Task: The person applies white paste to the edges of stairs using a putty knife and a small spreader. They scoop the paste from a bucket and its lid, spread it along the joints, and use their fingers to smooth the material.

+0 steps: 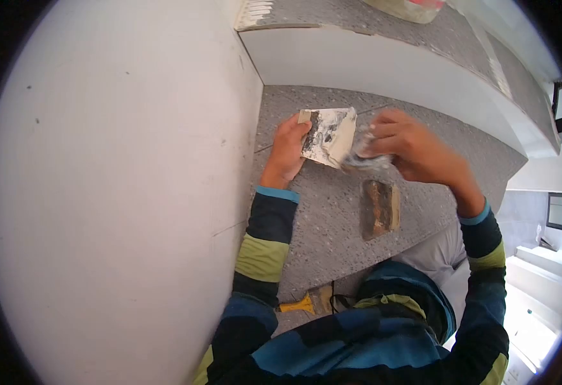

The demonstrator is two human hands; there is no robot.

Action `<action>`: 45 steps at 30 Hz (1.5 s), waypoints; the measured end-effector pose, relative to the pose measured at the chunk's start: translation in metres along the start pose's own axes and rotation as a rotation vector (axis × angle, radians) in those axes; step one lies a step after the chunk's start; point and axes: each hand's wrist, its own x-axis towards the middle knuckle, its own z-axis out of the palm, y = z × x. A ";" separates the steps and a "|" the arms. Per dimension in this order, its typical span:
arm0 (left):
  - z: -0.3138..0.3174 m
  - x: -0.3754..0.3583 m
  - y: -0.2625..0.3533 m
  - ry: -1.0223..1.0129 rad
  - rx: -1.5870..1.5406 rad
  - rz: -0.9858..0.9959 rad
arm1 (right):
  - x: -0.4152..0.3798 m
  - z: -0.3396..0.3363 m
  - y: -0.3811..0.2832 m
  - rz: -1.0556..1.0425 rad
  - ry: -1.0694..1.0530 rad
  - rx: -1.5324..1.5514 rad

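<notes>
My left hand (288,144) grips a square, flat putty scraper (335,135) by its edge, thumb on top. Cream-white filler and dark smears cover the scraper's face. My right hand (412,146) is closed around a grey-white smeared thing (365,157), blurred by motion, right at the scraper's lower right edge; its kind I cannot tell. Below the hands, a brown and tan block with a clear-looking edge (381,208) lies on the grey speckled stair tread (322,224).
A white wall (133,160) rises close along my left side. Ahead is a white riser (371,61) under a higher tread, where a container (409,9) stands. A yellow-handled brush (303,304) lies below the tread's front edge, near my body. More white steps appear at far right.
</notes>
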 end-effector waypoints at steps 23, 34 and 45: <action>-0.042 -0.020 0.020 -0.723 -0.166 -0.283 | 0.164 0.084 0.041 0.141 1.023 -0.631; -0.036 -0.024 0.022 -0.669 -0.170 -0.263 | 0.165 0.088 0.035 0.175 0.988 -0.622; -0.036 -0.024 0.022 -0.662 -0.181 -0.247 | 0.172 0.089 0.036 0.166 0.996 -0.646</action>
